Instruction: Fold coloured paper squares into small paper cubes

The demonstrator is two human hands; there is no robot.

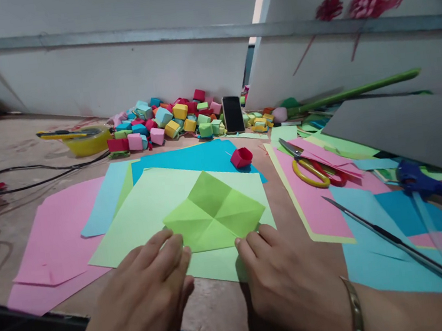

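A bright green square of paper [212, 207] lies on a pale green sheet [138, 213], with crossing creases meeting near its middle. Its near corner is folded in, giving a straight bottom edge. My left hand [157, 281] grips the left end of that edge, fingers curled and pressed together. At the right end, my right hand [271, 266] pinches the same paper with bent fingers; a bracelet [354, 307] circles this wrist. Just behind the paper, a small red folded paper box [241, 157] sits on a blue sheet [183, 156].
Many coloured paper cubes [164, 116] are heaped against the wall beside a phone [233, 114]. On the right lie scissors [310, 172], a pointed metal tool [391, 238], a blue-handled tool [411, 177] and coloured sheets. Pink sheets [60, 233] and a tape roll [87, 141] are left.
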